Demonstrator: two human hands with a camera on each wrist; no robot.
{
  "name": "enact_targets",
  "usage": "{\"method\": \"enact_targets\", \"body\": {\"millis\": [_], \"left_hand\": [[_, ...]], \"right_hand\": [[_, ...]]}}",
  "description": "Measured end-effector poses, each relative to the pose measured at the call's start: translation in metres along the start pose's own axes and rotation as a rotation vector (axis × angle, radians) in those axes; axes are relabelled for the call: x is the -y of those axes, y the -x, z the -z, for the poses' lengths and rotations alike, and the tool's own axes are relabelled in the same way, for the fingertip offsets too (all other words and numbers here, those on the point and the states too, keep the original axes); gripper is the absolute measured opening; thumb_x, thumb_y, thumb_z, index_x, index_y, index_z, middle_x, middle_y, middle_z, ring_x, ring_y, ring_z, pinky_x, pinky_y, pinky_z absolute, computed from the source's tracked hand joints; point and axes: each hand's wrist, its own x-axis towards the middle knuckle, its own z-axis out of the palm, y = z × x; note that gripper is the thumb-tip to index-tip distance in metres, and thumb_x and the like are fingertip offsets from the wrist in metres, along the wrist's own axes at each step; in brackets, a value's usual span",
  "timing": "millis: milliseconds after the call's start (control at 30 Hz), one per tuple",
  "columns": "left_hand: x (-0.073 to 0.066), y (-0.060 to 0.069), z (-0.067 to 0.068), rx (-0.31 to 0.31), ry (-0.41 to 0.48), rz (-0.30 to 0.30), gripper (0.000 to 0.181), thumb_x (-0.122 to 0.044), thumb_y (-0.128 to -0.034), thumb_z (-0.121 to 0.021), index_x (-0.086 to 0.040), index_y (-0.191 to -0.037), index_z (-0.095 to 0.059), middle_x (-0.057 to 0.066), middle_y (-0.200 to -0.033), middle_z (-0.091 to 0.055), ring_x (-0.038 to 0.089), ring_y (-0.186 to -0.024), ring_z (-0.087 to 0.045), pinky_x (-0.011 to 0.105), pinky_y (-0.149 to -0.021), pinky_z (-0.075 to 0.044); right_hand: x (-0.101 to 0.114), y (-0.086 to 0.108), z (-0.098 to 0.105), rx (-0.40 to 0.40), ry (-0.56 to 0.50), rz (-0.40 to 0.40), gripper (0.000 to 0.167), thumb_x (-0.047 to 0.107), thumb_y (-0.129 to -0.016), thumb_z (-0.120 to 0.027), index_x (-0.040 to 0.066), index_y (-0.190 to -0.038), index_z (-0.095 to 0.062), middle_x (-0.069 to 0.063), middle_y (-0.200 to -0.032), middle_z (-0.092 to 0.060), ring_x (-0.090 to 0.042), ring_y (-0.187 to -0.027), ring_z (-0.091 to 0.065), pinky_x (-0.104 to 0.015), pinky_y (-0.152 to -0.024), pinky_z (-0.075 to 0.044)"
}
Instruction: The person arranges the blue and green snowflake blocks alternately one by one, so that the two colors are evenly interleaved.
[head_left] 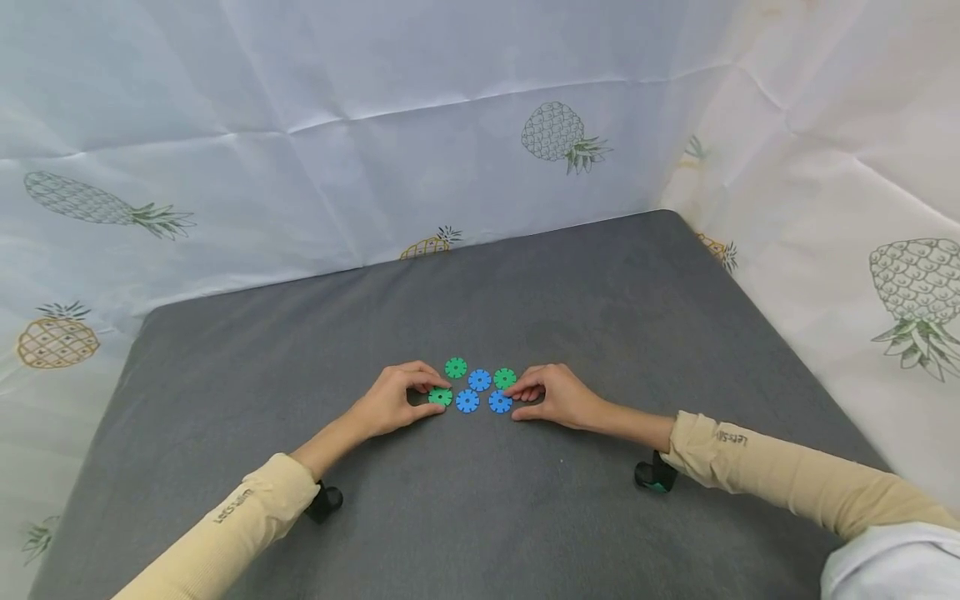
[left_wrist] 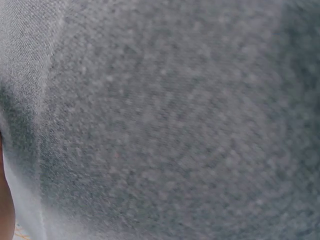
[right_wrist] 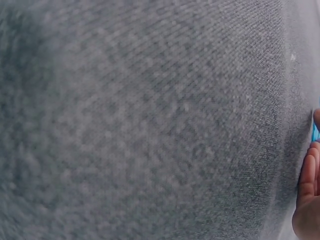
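Six notched discs lie flat in a small cluster on the grey surface in the head view. The left hand (head_left: 393, 400) has its thumb and index finger around the edges of the leftmost green disc (head_left: 440, 397). Thumb and fingers of the right hand (head_left: 562, 398) are at the right side of a blue disc (head_left: 500, 402), one fingertip over its edge. Between the hands are two blue discs, one nearer (head_left: 467, 401) and one farther (head_left: 479, 380); two green discs lie behind, left (head_left: 456, 367) and right (head_left: 505, 378). Both wrist views show mostly grey cloth.
A large table with a grey cover (head_left: 480, 517) spreads under both arms. White curtains with pineapple prints (head_left: 420, 167) hang behind it and at both sides. Small black devices stick out below the left wrist (head_left: 325, 503) and right wrist (head_left: 655, 473).
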Motion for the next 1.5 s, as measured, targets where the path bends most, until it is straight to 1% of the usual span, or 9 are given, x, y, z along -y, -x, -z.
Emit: {"method": "enact_targets", "body": {"millis": [100, 300, 700, 967, 1067, 1200, 1333, 1367, 1500], "left_hand": [[0.003, 0.002, 0.0, -0.018, 0.007, -0.007, 0.028, -0.012, -0.0761, -0.083, -0.008, -0.102, -0.075, 0.001, -0.099, -0.066, 0.012, -0.082, -0.06, 0.027, -0.073, -0.05], [0.006, 0.003, 0.001, -0.023, 0.027, 0.021, 0.028, -0.012, -0.0755, -0.083, -0.008, -0.102, -0.075, 0.0, -0.097, -0.065, 0.01, -0.082, -0.06, 0.025, -0.073, -0.051], [0.006, 0.004, 0.003, -0.023, 0.063, 0.035, 0.027, -0.013, -0.0761, -0.083, -0.01, -0.102, -0.075, -0.002, -0.097, -0.065, 0.009, -0.081, -0.059, 0.025, -0.073, -0.051], [0.01, 0.002, 0.009, -0.003, 0.173, 0.023, 0.028, -0.011, -0.0782, -0.081, -0.006, -0.105, -0.073, 0.002, -0.097, -0.065, 0.012, -0.08, -0.06, 0.027, -0.074, -0.054], [0.01, 0.0, 0.012, -0.003, 0.214, 0.053, 0.028, -0.009, -0.0779, -0.08, -0.004, -0.104, -0.073, 0.004, -0.093, -0.064, 0.013, -0.077, -0.06, 0.027, -0.073, -0.054], [0.01, -0.004, 0.017, -0.003, 0.246, 0.121, 0.026, -0.008, -0.078, -0.08, -0.005, -0.103, -0.074, 0.005, -0.088, -0.062, 0.011, -0.077, -0.059, 0.025, -0.073, -0.054], [0.012, -0.006, 0.02, 0.002, 0.252, 0.164, 0.027, -0.009, -0.078, -0.08, -0.003, -0.104, -0.074, 0.006, -0.087, -0.061, 0.01, -0.077, -0.058, 0.023, -0.073, -0.053], [0.007, -0.006, 0.022, 0.012, 0.247, 0.173, 0.028, -0.007, -0.0779, -0.08, -0.001, -0.104, -0.074, 0.008, -0.087, -0.062, 0.011, -0.076, -0.057, 0.023, -0.072, -0.053], [0.009, -0.006, 0.02, 0.044, 0.239, 0.199, 0.032, -0.007, -0.0759, -0.081, 0.001, -0.106, -0.073, 0.011, -0.091, -0.066, 0.011, -0.073, -0.055, 0.021, -0.069, -0.05]], "right_hand": [[-0.001, -0.001, -0.002, -0.019, 0.005, 0.005, 0.029, 0.013, -0.077, -0.081, 0.002, -0.103, -0.075, 0.0, -0.089, -0.068, -0.007, -0.076, -0.061, -0.023, -0.07, -0.051], [0.0, -0.004, -0.005, -0.046, 0.017, 0.004, 0.031, 0.012, -0.077, -0.081, 0.002, -0.105, -0.074, 0.0, -0.084, -0.065, -0.006, -0.07, -0.056, -0.021, -0.064, -0.049], [0.0, -0.009, -0.007, -0.04, -0.005, 0.004, 0.028, 0.009, -0.075, -0.082, 0.003, -0.102, -0.075, -0.002, -0.084, -0.065, -0.004, -0.062, -0.053, -0.02, -0.058, -0.047], [0.0, -0.01, -0.005, -0.03, -0.007, -0.008, 0.025, 0.01, -0.075, -0.082, 0.004, -0.098, -0.076, 0.0, -0.082, -0.064, -0.003, -0.062, -0.052, -0.02, -0.058, -0.046], [-0.001, -0.01, -0.005, -0.03, -0.015, -0.004, 0.025, 0.011, -0.075, -0.082, 0.004, -0.098, -0.076, 0.0, -0.082, -0.064, -0.004, -0.061, -0.052, -0.02, -0.058, -0.046], [-0.002, -0.01, -0.005, -0.033, -0.018, -0.001, 0.025, 0.011, -0.075, -0.083, 0.005, -0.098, -0.076, -0.001, -0.081, -0.064, -0.003, -0.061, -0.052, -0.02, -0.057, -0.046], [-0.003, -0.01, -0.005, -0.025, -0.016, -0.018, 0.025, 0.011, -0.075, -0.083, 0.005, -0.098, -0.076, -0.001, -0.08, -0.064, -0.002, -0.061, -0.051, -0.02, -0.057, -0.046], [-0.003, -0.01, -0.005, -0.022, -0.016, -0.024, 0.025, 0.012, -0.075, -0.083, 0.006, -0.098, -0.076, -0.001, -0.08, -0.064, -0.002, -0.06, -0.051, -0.02, -0.057, -0.046], [-0.004, -0.011, -0.006, -0.014, -0.017, -0.035, 0.025, 0.012, -0.075, -0.083, 0.006, -0.098, -0.076, 0.0, -0.08, -0.063, -0.002, -0.06, -0.051, -0.02, -0.057, -0.046]]}}
